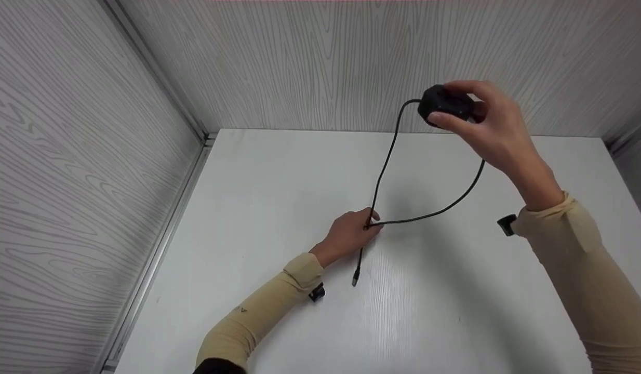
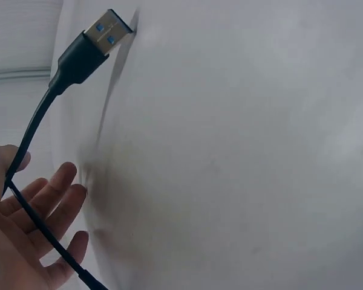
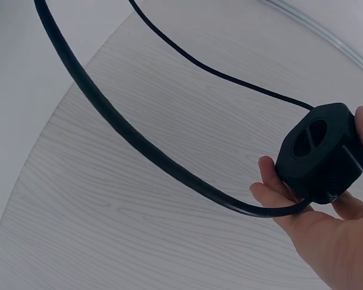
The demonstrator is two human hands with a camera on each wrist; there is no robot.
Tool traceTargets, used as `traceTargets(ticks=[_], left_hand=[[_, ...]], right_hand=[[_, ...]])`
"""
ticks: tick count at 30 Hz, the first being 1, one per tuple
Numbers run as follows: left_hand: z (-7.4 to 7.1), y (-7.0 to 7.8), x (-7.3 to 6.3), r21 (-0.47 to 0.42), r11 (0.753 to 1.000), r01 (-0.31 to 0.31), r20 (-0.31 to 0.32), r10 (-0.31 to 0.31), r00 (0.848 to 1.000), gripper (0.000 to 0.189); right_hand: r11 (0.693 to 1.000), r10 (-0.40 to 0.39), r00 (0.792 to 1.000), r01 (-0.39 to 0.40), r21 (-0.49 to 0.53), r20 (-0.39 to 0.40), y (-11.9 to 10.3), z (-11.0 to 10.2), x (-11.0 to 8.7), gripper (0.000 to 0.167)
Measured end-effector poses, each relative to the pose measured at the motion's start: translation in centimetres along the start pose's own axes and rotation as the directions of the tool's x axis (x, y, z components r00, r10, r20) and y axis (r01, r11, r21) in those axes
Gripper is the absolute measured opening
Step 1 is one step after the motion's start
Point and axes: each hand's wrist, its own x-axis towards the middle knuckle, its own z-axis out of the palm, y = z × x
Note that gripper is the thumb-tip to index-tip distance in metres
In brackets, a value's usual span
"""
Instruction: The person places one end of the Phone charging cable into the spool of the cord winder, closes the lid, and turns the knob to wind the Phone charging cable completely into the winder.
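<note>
Blk cable (image 3: 144, 148) w/ silver-tipped USB plug (image 2: 88, 53) joins faceted blk block (image 3: 324, 158).

Left sleeve (image 1: 268, 309): beige, close-fitting, creased, with a folded cuff (image 1: 304, 271) at its wrist end. A small dark marking (image 1: 241, 309) sits on the left sleeve's forearm; black material (image 1: 219, 366) shows at its elbow end. A compact black wrist camera (image 1: 317, 292) adjoins its cuff. Right sleeve (image 1: 585, 280), right of the left sleeve: similar beige, gathered wrist end, second black camera (image 1: 506, 225).

table (image 1: 268, 176): white, faintly glossy | USB plug (image 2: 91, 53): touching or just above, unclear
</note>
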Motion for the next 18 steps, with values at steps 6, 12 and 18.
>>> traceTargets(ticks=[6,12,18], left_hand=[[-1.1,-1.0,-0.3,-0.043,0.998,0.045,0.05,-0.043,0.998,0.026],[-2.2,-1.5,-0.3,-0.057,0.996,0.064,0.049,-0.061,0.997,0.028],[-3.7,-2.0,0.0,-0.083,0.994,0.076,0.033,-0.073,0.997,0.027]], right_hand=[[0.998,0.04,0.999,-0.041,0.041,0.027,1.8,0.8,-0.3,0.061],[0.983,0.083,0.995,-0.089,0.159,0.047,3.8,1.9,-0.2,0.058],[0.896,0.155,0.981,-0.188,0.402,0.113,6.7,3.5,-0.4,0.061]])
